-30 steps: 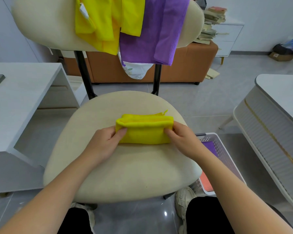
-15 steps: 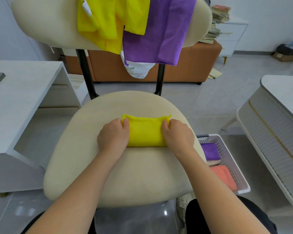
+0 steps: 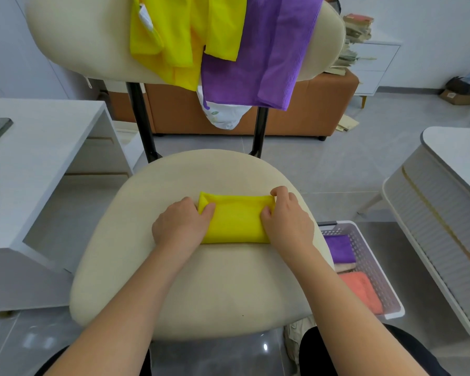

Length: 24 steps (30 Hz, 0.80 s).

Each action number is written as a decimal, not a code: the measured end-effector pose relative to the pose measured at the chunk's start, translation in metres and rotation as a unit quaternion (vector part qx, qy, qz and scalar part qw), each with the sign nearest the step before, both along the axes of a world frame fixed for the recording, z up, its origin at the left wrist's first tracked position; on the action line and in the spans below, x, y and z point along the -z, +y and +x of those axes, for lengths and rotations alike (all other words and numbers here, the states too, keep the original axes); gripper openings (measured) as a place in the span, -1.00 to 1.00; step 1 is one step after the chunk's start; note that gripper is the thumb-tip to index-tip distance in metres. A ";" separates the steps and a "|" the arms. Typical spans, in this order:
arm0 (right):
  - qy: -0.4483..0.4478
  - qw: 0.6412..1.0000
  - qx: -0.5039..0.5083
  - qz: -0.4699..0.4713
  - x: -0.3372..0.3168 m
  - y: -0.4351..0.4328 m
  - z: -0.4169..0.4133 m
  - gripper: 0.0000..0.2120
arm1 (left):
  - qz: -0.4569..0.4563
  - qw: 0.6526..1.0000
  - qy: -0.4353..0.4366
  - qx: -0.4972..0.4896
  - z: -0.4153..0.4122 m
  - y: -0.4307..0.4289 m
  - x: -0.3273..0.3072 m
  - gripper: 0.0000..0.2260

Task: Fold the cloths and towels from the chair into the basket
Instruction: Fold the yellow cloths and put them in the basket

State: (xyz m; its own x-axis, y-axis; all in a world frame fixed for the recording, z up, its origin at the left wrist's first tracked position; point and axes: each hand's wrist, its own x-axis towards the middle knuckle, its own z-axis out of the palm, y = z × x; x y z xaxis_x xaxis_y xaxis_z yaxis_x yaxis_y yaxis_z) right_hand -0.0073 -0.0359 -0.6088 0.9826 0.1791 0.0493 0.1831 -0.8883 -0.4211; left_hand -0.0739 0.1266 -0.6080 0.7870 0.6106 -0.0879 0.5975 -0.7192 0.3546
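Change: the yellow cloth is now lying closed and flat on the chair seat; 1 s ago its top flap was still being rolled over.
Left hand: the left hand is gripping the cloth's left end, thumb pressing on top, the other fingers curling at the edge.
Right hand: the right hand is pinching the right end, fingers hooking the far corner.
Meaning: this fold is looking finished, so the cloth is probably going next to the basket, which is sitting on the floor just right of the seat.
Materials: the cloth is looking thin, soft and fine-napped; the seat is padded, cream and rounded; the basket is rigid white perforated plastic.
Waiting: yellow cloths and a ribbed purple towel are hanging over the backrest.
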 end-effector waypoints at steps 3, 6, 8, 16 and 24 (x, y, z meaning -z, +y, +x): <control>-0.012 0.999 -0.047 0.010 0.000 -0.002 0.003 -0.61 | -0.163 0.979 -0.125 0.021 0.001 0.003 -0.001 -0.81; -0.040 0.985 -0.141 0.089 -0.014 -0.004 0.002 -0.48 | -0.300 0.909 -0.277 0.081 0.001 0.000 -0.010 -0.83; -0.032 0.965 -0.232 0.122 -0.025 -0.006 -0.004 -0.46 | -0.346 0.868 -0.326 0.142 -0.001 -0.003 -0.018 -0.81; -0.012 0.941 -0.283 0.187 -0.036 -0.017 0.001 -0.73 | -0.435 0.804 -0.345 0.213 -0.008 -0.009 -0.023 -0.70; 0.141 0.911 -0.224 0.315 -0.039 -0.025 0.004 -0.81 | -0.438 0.833 -0.266 0.208 -0.005 -0.002 -0.023 -0.61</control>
